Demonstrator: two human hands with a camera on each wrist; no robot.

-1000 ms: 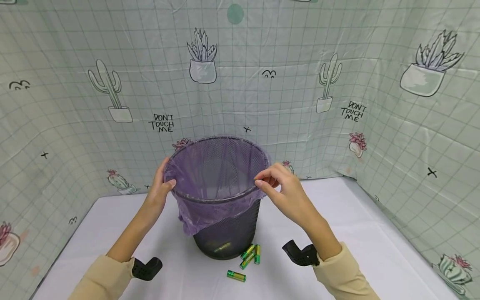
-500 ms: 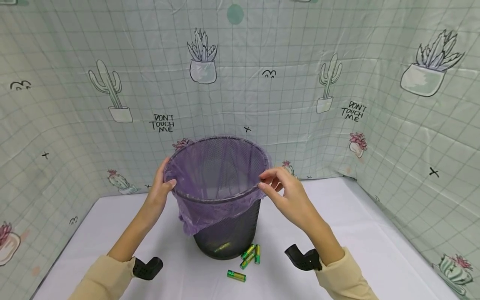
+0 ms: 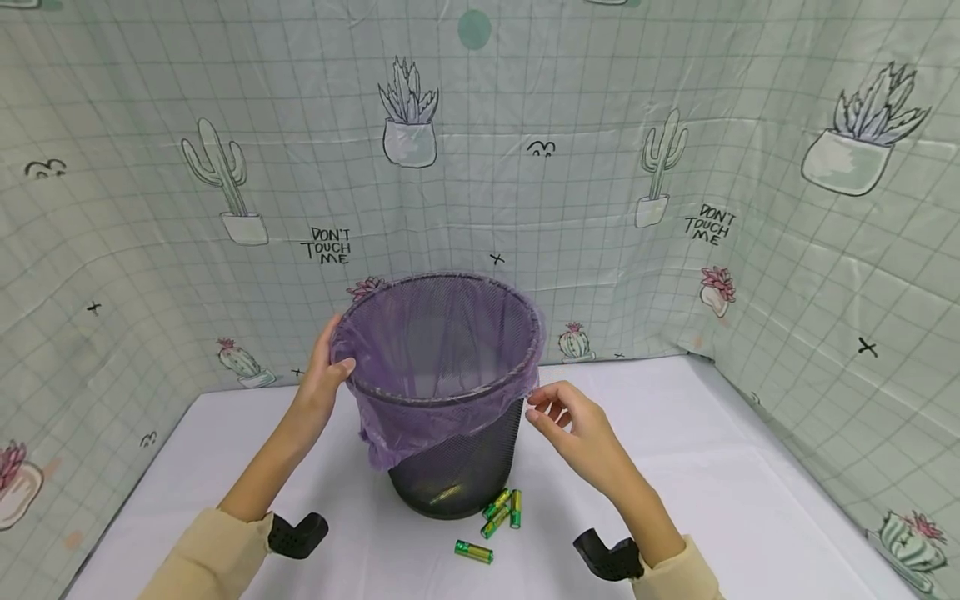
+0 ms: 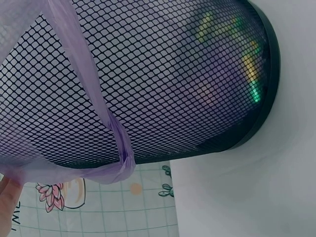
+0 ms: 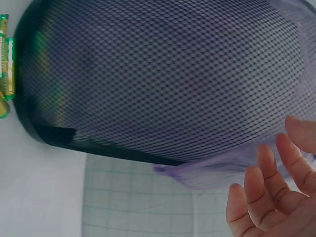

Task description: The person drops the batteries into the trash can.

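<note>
A black wire-mesh wastebasket (image 3: 453, 475) stands upright on the white cloth, lined with a thin purple trash bag (image 3: 427, 429) folded out over its rim. My left hand (image 3: 318, 385) grips the left side of the rim through the bag, thumb on the inside and fingers outside. In the left wrist view only part of that hand shows, at the lower left. My right hand (image 3: 581, 432) hovers at the bag's right edge, just below the rim. The right wrist view shows its fingers (image 5: 269, 170) spread and loosely bent, with nothing between thumb and fingers.
Several green and gold batteries (image 3: 497, 523) lie in a bunch at the wastebasket's front right foot. A single battery (image 3: 474, 552) lies nearer the front. Cactus-print cloth (image 3: 480, 208) walls the back and both sides.
My right hand has left the rim and come down and slightly right, its thumb and fingertips parting. The left hand keeps its grip; wastebasket and batteries stay put.
</note>
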